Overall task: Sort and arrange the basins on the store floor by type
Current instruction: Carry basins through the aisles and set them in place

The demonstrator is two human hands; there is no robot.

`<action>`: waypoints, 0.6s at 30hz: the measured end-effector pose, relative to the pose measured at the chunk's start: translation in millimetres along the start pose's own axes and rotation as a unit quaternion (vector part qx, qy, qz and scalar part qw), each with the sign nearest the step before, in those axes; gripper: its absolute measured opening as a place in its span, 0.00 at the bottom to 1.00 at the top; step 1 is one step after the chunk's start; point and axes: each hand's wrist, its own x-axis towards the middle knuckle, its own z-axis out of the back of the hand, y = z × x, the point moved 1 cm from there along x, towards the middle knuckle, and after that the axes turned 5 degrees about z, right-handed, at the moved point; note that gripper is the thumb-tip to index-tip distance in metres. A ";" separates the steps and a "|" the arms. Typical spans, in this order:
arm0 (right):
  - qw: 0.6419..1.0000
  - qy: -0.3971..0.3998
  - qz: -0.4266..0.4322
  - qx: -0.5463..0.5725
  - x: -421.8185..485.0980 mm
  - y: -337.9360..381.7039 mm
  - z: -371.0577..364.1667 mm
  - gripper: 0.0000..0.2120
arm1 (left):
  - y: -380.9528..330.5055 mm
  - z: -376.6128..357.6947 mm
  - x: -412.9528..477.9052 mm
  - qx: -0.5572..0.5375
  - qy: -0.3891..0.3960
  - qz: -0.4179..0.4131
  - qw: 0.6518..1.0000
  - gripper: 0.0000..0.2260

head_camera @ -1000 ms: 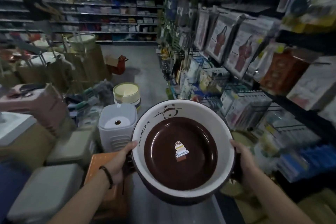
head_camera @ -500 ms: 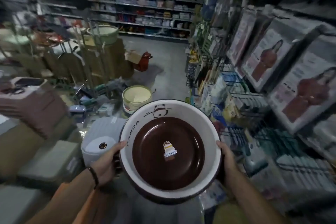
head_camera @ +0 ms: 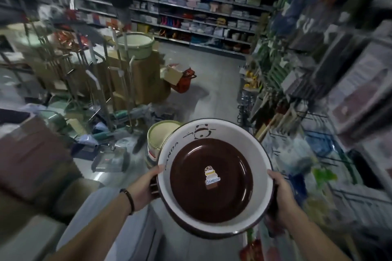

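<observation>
Now both hands carry the round white plastic basin with brown bottom and panda print [head_camera: 216,133] low in the near aisle. The left hand [head_camera: 146,186] grips its left rim and the right hand [head_camera: 282,195] grips its right rim. The stack of pale cream basins [head_camera: 161,140] stands on the floor just beyond. That looks like another type, so I would keep this one level and set it down apart

a red basket [head_camera: 184,83] stands beside cardboard boxes [head_camera: 146,82], stocked shelves [head_camera: 201,6] behind.

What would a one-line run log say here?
step: holding | left hand: grips panda basin rim | right hand: grips opposite rim | ahead: cream basin stack on floor
</observation>
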 end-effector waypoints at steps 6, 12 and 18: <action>1.000 0.012 -0.009 -0.003 144.7 49.0 -61.7 0.28 | -69.9 5.1 121.6 0.000 -0.036 -0.010 0.999 0.37; 0.994 0.079 -0.063 -0.050 329.5 72.1 -147.0 0.37 | -122.9 26.4 250.8 -0.046 -0.137 -0.016 0.989 0.22; 0.971 0.158 -0.114 -0.142 479.1 84.9 -247.6 0.30 | -160.2 59.9 362.0 -0.077 -0.203 -0.005 0.976 0.35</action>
